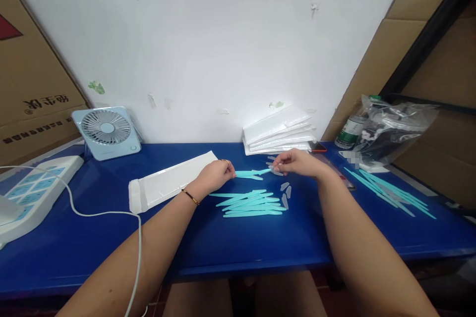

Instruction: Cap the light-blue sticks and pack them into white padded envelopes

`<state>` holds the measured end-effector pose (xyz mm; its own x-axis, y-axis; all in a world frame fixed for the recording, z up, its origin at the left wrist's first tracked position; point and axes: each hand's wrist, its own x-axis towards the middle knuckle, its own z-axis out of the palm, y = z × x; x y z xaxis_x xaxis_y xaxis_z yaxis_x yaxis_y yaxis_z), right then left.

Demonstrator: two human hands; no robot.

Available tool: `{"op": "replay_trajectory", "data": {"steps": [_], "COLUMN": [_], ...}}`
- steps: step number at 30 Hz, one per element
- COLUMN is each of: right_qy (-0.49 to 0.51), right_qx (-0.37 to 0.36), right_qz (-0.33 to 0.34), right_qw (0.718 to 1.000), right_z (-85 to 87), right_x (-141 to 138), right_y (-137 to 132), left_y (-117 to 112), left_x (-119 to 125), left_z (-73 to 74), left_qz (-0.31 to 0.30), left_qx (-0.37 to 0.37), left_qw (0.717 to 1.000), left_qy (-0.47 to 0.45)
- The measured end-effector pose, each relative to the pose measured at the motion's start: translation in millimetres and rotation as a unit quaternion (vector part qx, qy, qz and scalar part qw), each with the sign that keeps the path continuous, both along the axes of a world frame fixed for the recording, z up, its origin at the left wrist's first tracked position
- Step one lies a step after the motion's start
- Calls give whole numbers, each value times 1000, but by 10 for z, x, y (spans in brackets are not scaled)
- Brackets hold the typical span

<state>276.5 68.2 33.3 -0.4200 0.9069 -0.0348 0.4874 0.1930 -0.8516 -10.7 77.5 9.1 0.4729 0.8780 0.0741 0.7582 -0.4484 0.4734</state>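
Note:
My left hand (215, 177) is closed in a pinch on slim turquoise eyebrow razors (248, 174), which point to the right. At the tip of one of them, my right hand (295, 162) pinches a small translucent blade cap (275, 171). Just below lies a loose pile of turquoise razors (251, 204) on the blue table. Several translucent caps (285, 201) are scattered right of the pile, and a few more lie behind my right fingers. A white padded envelope (167, 183) rests beneath and left of my left hand.
Stacked white envelopes (277, 131) lean by the wall. At right are more turquoise razors (386, 188), a bottle (350, 131) and a clear plastic bag (394, 129). On the left stand a fan (107, 131) and a power strip (55, 173); a white cable (100, 214) crosses my left forearm.

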Motion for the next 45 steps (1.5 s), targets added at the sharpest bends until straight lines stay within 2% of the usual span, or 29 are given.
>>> {"op": "replay_trajectory", "data": {"steps": [3,7,11,16,25,35,39,45], "right_qy": [3,16,104,181,173,135,132,139], "right_qx": [11,56,64,50,68,103,109,109], "right_qz": [-7,-81,-132,-136,-117,-130,-108,-126], "right_qw": [1000,995,984,973,976,977,979,976], "right_z": [18,-17,-52,-95,-172,-179,-174,-129], "right_x": [-13,-5,6,-31,-72,-210,-223,-143], "right_y": [-9,36,76,93,130,126,121,97], "left_y": [52,83,118,155,208,197,178,136], "left_x": [-59,-100,-136,-160,-194,-182,-172,-178], "left_z": [-1,-15,-23,-33,-57,-40,-15,54], "left_qz": [15,13,13,16,10,3,-1,9], "left_qx": [-3,0,-1,-17,-41,-48,-50,-55], "left_qw": [1000,999,998,997,995,994,994,994], "left_qy": [-20,-44,-59,-70,-91,-94,-95,-92]}}
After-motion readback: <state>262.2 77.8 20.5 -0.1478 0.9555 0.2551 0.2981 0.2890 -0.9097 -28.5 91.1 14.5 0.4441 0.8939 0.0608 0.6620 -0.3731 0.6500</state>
